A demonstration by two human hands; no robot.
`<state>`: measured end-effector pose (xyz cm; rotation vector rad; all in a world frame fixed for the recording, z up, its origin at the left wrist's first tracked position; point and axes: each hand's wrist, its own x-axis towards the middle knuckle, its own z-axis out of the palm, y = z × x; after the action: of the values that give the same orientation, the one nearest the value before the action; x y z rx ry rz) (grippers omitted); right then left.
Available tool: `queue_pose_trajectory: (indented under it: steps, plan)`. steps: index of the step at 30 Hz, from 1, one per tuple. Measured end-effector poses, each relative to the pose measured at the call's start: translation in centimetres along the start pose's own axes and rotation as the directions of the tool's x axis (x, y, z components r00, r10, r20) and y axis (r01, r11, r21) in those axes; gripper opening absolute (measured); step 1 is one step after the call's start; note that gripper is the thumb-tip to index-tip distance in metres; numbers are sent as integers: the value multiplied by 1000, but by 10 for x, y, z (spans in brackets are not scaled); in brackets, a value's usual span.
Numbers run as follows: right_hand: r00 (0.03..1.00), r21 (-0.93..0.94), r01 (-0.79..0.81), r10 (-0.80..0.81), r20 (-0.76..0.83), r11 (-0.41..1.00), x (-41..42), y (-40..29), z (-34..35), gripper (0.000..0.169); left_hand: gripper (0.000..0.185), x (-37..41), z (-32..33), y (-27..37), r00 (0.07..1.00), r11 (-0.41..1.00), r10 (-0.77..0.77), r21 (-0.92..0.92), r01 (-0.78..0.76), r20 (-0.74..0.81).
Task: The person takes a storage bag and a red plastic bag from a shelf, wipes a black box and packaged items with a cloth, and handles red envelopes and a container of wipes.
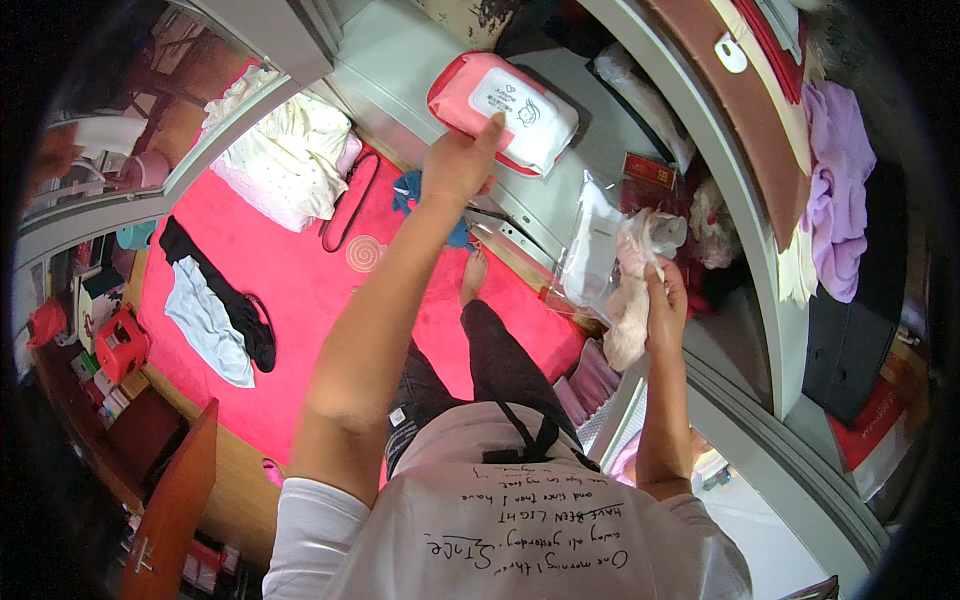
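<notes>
My left hand grips the near edge of a pink and white soft pack of wipes, its thumb on top, above a grey shelf surface. The pack bears writing and a small drawn figure. At the right, my right hand pinches a crumpled clear plastic bag with something pale beige hanging in or below it; what it is cannot be told. A clear plastic packet with a white item lies just left of that bag. A red packet rests farther back on the shelf.
Grey cabinet frames curve around the right side, with a lilac cloth beyond. On the pink rug lie a pale patterned cloth heap, a dark belt, a light blue garment and black clothing. A wooden door stands lower left.
</notes>
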<state>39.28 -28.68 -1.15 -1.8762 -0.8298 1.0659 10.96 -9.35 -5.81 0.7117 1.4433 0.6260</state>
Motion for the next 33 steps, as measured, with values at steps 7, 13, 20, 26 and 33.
queue_pose_trajectory:
  steps: [7,13,20,26,33]
  plan:
    - [994,-199,-46,65,88,979,-19,39,-4,33,56,-2,3,-12,987,987,157,-24,-156,27]
    - [958,-452,281,-272,86,846,-2,63,23,33,38,-25,11,-99,971,995,66,-93,-45,230]
    - [928,-409,369,-310,205,834,-4,55,43,36,31,-52,77,-152,981,999,27,-23,-23,193]
    - [914,-379,397,-323,244,836,-13,41,37,34,37,-42,78,-173,963,992,-42,128,8,268]
    - [980,-286,198,-189,60,938,-11,11,8,30,20,-75,37,-130,800,925,-47,-277,262,598]
